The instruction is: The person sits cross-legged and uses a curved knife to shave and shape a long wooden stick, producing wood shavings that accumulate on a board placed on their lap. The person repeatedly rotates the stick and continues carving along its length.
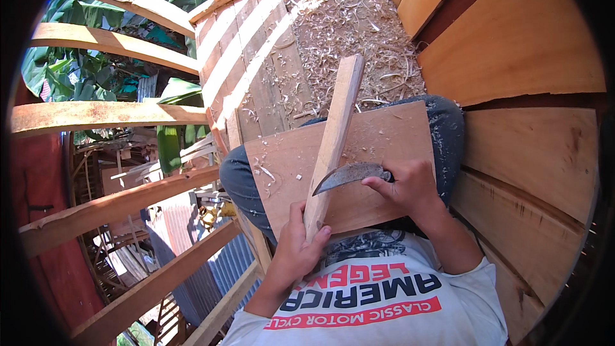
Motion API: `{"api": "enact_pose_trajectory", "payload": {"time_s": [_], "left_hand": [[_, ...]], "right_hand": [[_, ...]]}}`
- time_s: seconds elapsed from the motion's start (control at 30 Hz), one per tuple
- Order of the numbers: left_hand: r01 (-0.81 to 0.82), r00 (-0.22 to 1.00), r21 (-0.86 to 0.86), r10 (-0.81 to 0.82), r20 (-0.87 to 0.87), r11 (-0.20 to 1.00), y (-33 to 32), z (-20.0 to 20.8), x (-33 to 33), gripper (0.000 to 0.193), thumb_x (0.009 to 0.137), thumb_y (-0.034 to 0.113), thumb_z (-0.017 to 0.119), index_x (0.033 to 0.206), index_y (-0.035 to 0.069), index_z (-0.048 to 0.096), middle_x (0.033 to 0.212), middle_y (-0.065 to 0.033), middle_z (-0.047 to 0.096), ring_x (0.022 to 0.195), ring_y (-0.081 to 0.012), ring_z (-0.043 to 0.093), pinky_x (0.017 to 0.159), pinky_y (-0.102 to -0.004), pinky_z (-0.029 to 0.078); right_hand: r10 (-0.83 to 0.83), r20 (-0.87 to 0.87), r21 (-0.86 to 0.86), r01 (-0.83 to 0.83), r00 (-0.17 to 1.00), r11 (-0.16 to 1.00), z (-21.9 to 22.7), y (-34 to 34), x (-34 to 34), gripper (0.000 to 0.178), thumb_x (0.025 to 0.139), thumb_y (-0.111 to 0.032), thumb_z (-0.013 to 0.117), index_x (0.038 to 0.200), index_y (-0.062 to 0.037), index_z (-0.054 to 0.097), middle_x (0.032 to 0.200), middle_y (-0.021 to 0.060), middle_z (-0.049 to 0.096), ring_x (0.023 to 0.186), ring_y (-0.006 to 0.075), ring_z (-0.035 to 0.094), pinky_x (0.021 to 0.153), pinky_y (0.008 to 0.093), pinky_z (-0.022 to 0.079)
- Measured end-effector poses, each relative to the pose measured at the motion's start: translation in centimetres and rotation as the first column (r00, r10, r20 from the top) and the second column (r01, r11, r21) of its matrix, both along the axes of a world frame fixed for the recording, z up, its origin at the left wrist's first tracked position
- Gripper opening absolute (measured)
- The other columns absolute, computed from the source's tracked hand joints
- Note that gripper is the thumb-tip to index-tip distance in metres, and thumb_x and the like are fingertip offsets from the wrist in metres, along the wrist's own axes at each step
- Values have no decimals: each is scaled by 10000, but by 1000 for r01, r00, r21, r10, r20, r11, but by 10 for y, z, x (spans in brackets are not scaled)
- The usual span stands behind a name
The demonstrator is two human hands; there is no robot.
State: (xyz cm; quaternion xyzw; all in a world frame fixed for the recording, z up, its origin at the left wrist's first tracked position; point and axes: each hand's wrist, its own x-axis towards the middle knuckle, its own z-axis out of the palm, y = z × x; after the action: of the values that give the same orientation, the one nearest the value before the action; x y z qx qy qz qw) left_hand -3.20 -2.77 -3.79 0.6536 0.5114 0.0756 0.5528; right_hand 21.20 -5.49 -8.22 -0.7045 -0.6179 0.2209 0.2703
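My left hand [300,247] is closed around the near end of a squared wooden stick [337,122], which slants up and away over my lap. In my right hand [409,187] is a knife with a curved, dark blade [350,175]; its handle is mostly hidden by my fingers. The blade lies across the stick a little beyond my left hand, its tip at the stick's left edge. Beneath both rests a thin wooden board [397,134] across my crossed legs, with a few small chips on it.
Curled wood shavings [359,32] cover much of the plank floor [246,57] ahead. Wooden rails [109,115] line an open side at my left, with banana leaves [179,90] and corrugated sheets [237,266] beyond. A wall of wooden panels [512,38] stands close at my right.
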Motion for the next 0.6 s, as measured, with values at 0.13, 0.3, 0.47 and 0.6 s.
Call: {"api": "enact_pose_trajectory", "payload": {"time_s": [0.13, 0.3, 0.47, 0.6], "left_hand": [[-22, 999, -52, 20, -39, 998, -3, 1, 0, 523, 852, 226, 626, 1244, -12, 374, 919, -280, 612, 869, -405, 637, 763, -408, 485], [-41, 997, -112, 33, -69, 993, -7, 0, 0, 542, 835, 211, 653, 1244, -12, 377, 913, -314, 609, 886, -473, 621, 761, -436, 486], [-23, 998, -62, 19, -66, 998, -6, 2, 1, 527, 826, 171, 642, 1248, -4, 380, 885, -273, 602, 834, -414, 624, 744, -420, 476], [-27, 998, -58, 23, -60, 998, -7, 2, 0, 521, 828, 168, 631, 1255, 6, 380, 887, -247, 604, 828, -383, 633, 746, -401, 470]], "right_hand": [[-80, 51, 40, 78, 995, 996, 2, 8, 0, 572, 782, -592, 661, 594, -55, 606, 497, 131, 542, 473, 316, 588, 433, 382, 435], [-105, 115, 25, 103, 988, 994, 4, 21, 10, 560, 773, -599, 664, 642, -55, 644, 527, 128, 569, 500, 317, 604, 453, 376, 451], [-160, 166, 68, 150, 973, 986, 9, 37, 20, 546, 771, -612, 653, 701, -72, 688, 558, 116, 590, 532, 312, 616, 488, 380, 465], [-213, 226, 82, 199, 951, 977, 7, 45, 30, 537, 776, -619, 640, 754, -88, 719, 577, 111, 604, 540, 312, 613, 494, 377, 463]]}}
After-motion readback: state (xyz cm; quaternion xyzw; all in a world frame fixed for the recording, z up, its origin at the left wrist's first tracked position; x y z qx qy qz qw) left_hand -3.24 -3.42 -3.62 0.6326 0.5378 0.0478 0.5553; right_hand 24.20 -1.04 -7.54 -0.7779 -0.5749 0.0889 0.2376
